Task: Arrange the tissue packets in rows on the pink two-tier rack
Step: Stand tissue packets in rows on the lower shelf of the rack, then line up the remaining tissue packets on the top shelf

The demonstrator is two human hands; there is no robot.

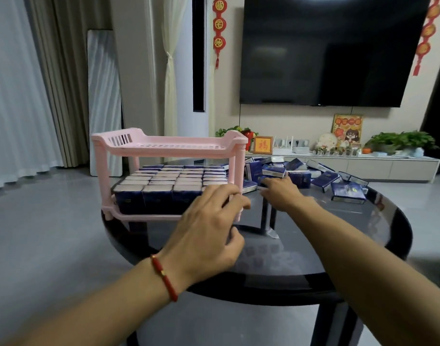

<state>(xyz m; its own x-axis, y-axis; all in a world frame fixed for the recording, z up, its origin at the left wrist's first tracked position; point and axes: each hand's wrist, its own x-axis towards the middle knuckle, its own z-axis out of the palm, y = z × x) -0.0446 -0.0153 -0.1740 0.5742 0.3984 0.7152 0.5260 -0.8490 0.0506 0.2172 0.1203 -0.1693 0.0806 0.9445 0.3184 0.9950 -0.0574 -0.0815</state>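
Left forearm, nearest the camera, wearing a red cord bracelet point(164, 277) at the wrist. Left hand point(209, 228): at the front right corner of the pink two-tier rack point(169, 146), fingers curled about the rack's front right post; the thumb side is hidden, so the grip is only partly visible.

Right hand point(280, 193): just right of the rack, palm down, fingers reaching onto 1 loose blue tissue packet point(264, 179) at the near edge of the pile; whether it grips or merely touches the packet cannot be told, as the fingertips are blurred.

Pink two-tier rack: stands on the left part of the round dark glass table point(339, 245). Lower tier: shelved tissue packets point(164, 186), blue, standing upright in 4 columns, rows running front to back; the front right slot is hidden by the left hand. Upper tier: slotted pink tray.

Loose packet pile point(314, 176): right of the rack, on the table, lying at mixed angles.

Behind the rack: wall-mounted television point(334, 51), low white cabinet point(364, 166) with potted plants, curtains to the left.
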